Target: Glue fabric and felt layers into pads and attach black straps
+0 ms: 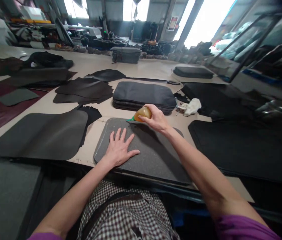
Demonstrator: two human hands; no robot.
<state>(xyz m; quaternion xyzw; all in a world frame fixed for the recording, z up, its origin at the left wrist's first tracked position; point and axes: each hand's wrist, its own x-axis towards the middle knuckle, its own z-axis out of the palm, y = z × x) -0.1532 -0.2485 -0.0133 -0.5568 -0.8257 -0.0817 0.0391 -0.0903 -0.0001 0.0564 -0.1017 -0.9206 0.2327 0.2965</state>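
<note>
Left panel: a dark grey rounded panel [41, 133] lies flat on the beige worktable [101, 110], well left of the hands, its long side running left to right.
Leather pieces: a loose heap of dark leather cut-outs [83, 90] lies farther back on the table, behind the left panel.
Left hand: the left hand [118, 148] lies open, palm down, fingers spread and pointing away from the person, pressed flat on the near-left part of the grey board.
Grey board: the speckled grey board [153, 156] with rounded corners lies flat at the table's near edge, directly before the person; its long axis runs left to right, slanting nearer toward the right.
Bottle: an amber squeeze bottle [142, 113] with a green nozzle [131, 119] lies nearly level, its long axis left to right, with the nozzle pointing left and slightly down at the board's far edge.
Bottle and hand: the bottle's body sits inside the grasp, sticking out to the left of the palm; the nozzle tip is at or just above the board, contact unclear.
Right hand: the right hand [157, 118] is closed around the bottle, fingers wrapped over its top.
Stacked pads: a pile of dark rectangular pads [143, 95] sits just behind the bottle.
Cloth: a crumpled white cloth [192, 106] lies right of that pile.
Right sheet: a black sheet [243, 150] lies flat to the right of the board.
</note>
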